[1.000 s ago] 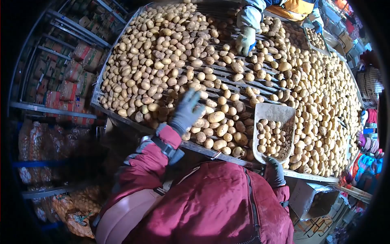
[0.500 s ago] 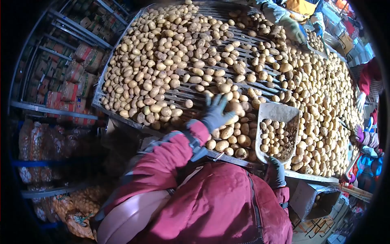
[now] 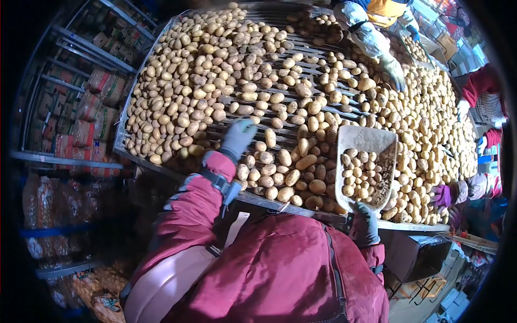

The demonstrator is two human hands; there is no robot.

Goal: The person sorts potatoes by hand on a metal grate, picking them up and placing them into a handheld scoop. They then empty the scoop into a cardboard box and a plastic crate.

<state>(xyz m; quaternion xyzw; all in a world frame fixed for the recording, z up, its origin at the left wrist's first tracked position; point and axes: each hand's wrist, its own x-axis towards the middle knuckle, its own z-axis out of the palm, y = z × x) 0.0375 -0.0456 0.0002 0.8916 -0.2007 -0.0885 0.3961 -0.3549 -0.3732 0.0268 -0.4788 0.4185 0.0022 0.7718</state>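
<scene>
In a grey work glove, my left hand (image 3: 238, 139) reaches over the slatted rack (image 3: 301, 110). Its fingers lie close together and stretched out, partly hidden, with green tips, and no potato shows in its grasp. Loose potatoes (image 3: 267, 169) lie right beside it. My gloved right hand (image 3: 365, 225) grips a pale, dirt-stained scoop (image 3: 347, 140) from below at the table's front edge. Several small potatoes (image 3: 358, 172) and some soil sit inside the scoop, which rests among the bigger potatoes. My fingers partly hide its handle.
A large potato pile (image 3: 183, 86) covers the left side, another (image 3: 431, 140) the right. Across the table a co-worker's gloved hand (image 3: 395, 72) reaches in; more people stand at right. Stacked sacks (image 3: 89, 102) fill metal shelving at left. A cardboard box (image 3: 414, 255) stands below right.
My left hand has swung left across the slats, its fingers now closer together. Potatoes near it have shifted. The co-worker's hand has come nearer and lower. My right hand still holds the scoop.
</scene>
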